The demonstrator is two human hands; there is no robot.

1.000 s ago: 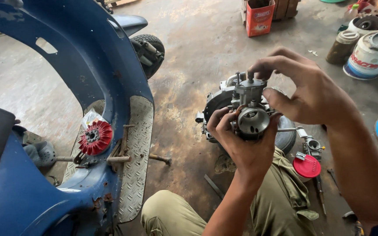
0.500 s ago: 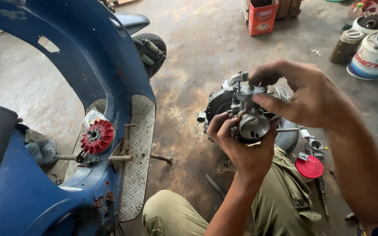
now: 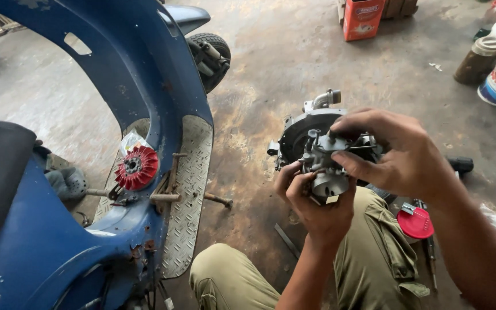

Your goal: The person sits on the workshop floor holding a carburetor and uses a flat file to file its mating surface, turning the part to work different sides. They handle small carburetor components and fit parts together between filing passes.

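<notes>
Both hands have brought the carburettor (image 3: pixel 325 166) lower toward my knee: my left hand (image 3: pixel 317 204) cups it from below, my right hand (image 3: pixel 394 152) pinches its top, engine (image 3: pixel 302 129) behind, blue scooter (image 3: pixel 144 86) left

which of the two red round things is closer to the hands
The flat red disc on the floor by the right forearm, just beside the knee. The other, a finned red wheel, sits far off on the blue scooter.
</notes>
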